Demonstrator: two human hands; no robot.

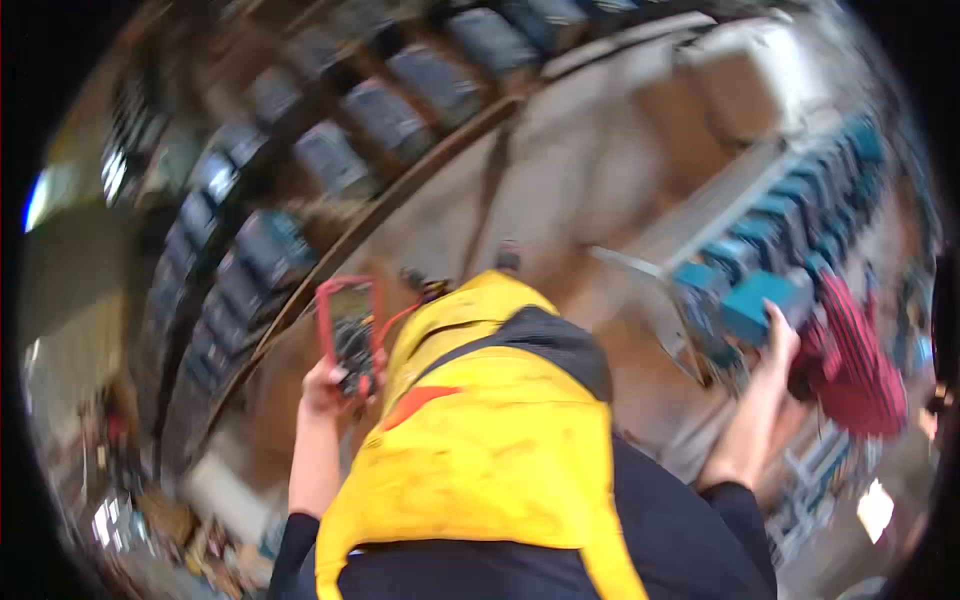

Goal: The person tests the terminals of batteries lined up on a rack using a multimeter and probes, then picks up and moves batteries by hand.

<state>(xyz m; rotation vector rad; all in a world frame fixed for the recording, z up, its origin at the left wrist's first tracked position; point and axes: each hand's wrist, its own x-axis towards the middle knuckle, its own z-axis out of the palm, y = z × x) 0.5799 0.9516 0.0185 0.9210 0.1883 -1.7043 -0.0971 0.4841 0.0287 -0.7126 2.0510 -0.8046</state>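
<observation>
My left hand (pixel 328 386) is wrapped round the lower end of a red-framed device (pixel 350 325) with a dark face, held upright left of the yellow apron (pixel 490 450). A red cord runs from near the device toward the apron. On the right, my right hand (pixel 780 335) has its fingers on a teal box (pixel 762 305) at the near end of a row of similar teal boxes. The fingertips rest on the box's right side. Motion blur softens the details.
A metal-edged rack (pixel 715 205) holds several teal boxes and reaches toward the upper right. A person in a red striped top (pixel 855 365) is just beyond my right hand. Shelves with grey bins (pixel 335 158) curve along the left. Brown cartons (pixel 735 95) stand at the back.
</observation>
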